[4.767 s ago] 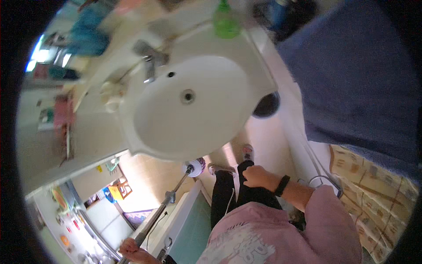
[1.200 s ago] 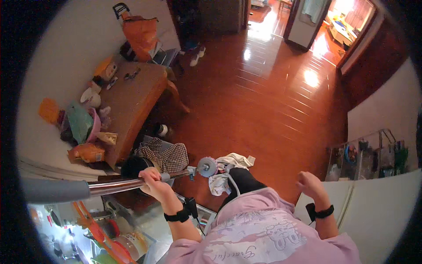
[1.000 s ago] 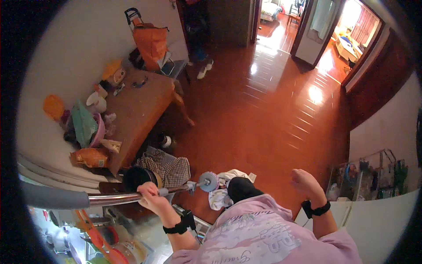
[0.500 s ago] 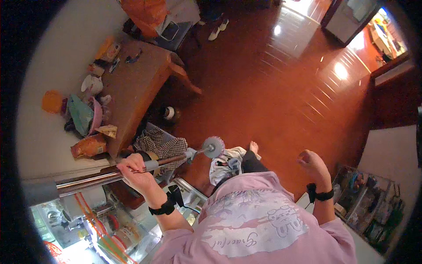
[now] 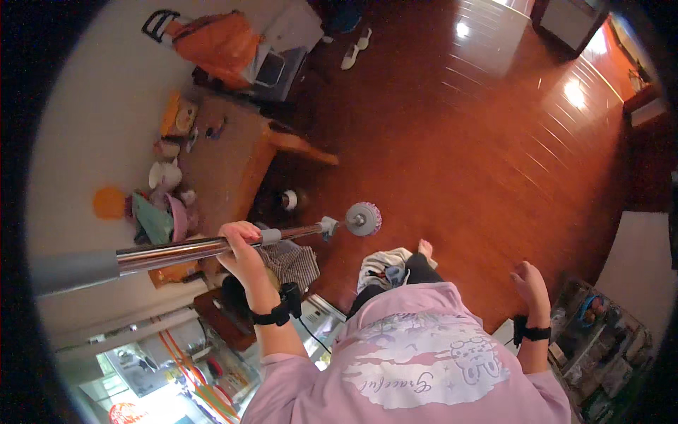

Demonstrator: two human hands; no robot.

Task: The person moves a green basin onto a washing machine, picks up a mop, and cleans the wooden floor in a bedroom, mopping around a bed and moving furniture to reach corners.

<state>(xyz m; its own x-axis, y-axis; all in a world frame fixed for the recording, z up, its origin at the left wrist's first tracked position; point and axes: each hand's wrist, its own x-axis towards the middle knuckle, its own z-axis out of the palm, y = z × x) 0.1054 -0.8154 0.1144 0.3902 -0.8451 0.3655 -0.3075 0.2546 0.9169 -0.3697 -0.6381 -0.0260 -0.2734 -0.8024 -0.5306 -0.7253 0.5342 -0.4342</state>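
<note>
My left hand [image 5: 240, 244] is closed around the metal pole of a mop [image 5: 191, 252]. The pole slants from the left edge, where its thick grey end is nearest, down to a round grey mop head [image 5: 363, 220] with a pinkish-white fringe over the red-brown floor. Whether the head touches the floor I cannot tell. My right hand [image 5: 531, 286] hangs at my side, holding nothing, its fingers loosely bent and slightly apart. Both wrists wear black bands.
A wooden table [image 5: 229, 152] on the left bears a pink basin [image 5: 176, 215], a white pot [image 5: 164, 174] and other things. Checked cloth [image 5: 293, 265] lies near the pole. A storage rack [image 5: 600, 339] stands at right. White shoes [image 5: 357, 49] lie farther off.
My left hand and the mop have shifted right and slightly upward in the picture. The view has turned, so the table and floor sit differently. My right hand is slightly lower.
</note>
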